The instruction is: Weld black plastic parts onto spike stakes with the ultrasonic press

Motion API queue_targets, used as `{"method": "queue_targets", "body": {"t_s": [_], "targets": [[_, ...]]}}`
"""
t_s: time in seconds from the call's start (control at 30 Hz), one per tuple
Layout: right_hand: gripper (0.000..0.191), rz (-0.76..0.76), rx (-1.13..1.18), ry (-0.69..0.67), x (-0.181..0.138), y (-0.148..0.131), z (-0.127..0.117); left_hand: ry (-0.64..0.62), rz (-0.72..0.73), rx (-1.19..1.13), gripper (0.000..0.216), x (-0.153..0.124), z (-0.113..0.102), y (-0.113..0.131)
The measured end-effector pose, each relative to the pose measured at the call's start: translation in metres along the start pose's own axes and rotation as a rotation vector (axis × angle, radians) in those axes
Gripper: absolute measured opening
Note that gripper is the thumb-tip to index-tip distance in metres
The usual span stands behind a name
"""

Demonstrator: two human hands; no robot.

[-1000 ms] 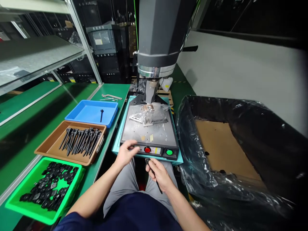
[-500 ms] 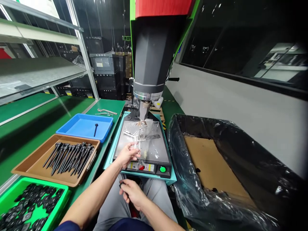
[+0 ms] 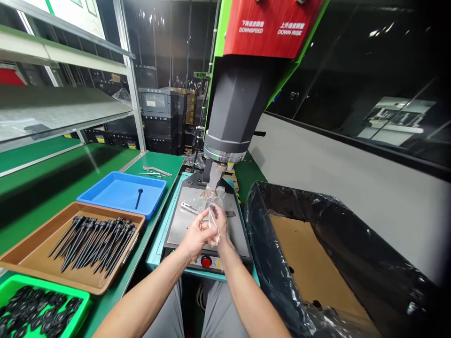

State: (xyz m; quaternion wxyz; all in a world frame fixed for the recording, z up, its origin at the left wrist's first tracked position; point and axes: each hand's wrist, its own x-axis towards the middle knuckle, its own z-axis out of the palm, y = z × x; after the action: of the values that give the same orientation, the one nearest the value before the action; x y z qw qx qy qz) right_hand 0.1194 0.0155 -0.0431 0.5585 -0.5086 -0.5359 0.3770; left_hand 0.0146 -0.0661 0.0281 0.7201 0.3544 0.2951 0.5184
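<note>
My left hand (image 3: pixel 200 236) pinches the edge of a clear plastic film (image 3: pixel 213 226) that hangs around the press's metal tool head (image 3: pixel 214 177). Beside it, my right hand (image 3: pixel 221 224) reaches up behind or inside the film, its fingers closed around a small black part (image 3: pixel 212 208) just below the tool head. Film and fingers cover much of that part. Under both hands lies the grey metal base plate (image 3: pixel 179 228), with a metal clamp bar (image 3: pixel 189 208) on it.
On the left stand a blue tray (image 3: pixel 116 188) with one black rod, a brown tray (image 3: pixel 31 244) of black rods, and a green tray (image 3: pixel 82 305) of black round parts. A plastic-lined box (image 3: pixel 299 263) is at right. A red button (image 3: pixel 206 261) sits on the press front.
My right hand has risen from above my lap to beneath the tool head with the small black part. My left hand has moved slightly right, holding the film. The view has shifted.
</note>
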Motion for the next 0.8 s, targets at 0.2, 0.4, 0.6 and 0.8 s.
{"method": "queue_targets", "body": {"t_s": [0.2,0.4,0.6,0.8], "targets": [[0.042,-0.218,-0.147,0.202,0.041,-0.008,-0.010,-0.023,0.000,0.011,0.108,0.009,-0.002,-0.010],[0.045,-0.082,-0.031,0.169,0.069,0.002,0.001,-0.018,-0.001,0.010,0.106,0.016,-0.010,-0.013],[0.051,0.011,0.079,0.034,0.078,0.002,-0.006,0.016,-0.015,0.026,0.107,0.020,-0.021,-0.013],[0.041,-0.048,0.078,-0.024,0.084,0.003,-0.013,0.052,-0.031,0.027,0.108,0.021,-0.027,-0.012]]}}
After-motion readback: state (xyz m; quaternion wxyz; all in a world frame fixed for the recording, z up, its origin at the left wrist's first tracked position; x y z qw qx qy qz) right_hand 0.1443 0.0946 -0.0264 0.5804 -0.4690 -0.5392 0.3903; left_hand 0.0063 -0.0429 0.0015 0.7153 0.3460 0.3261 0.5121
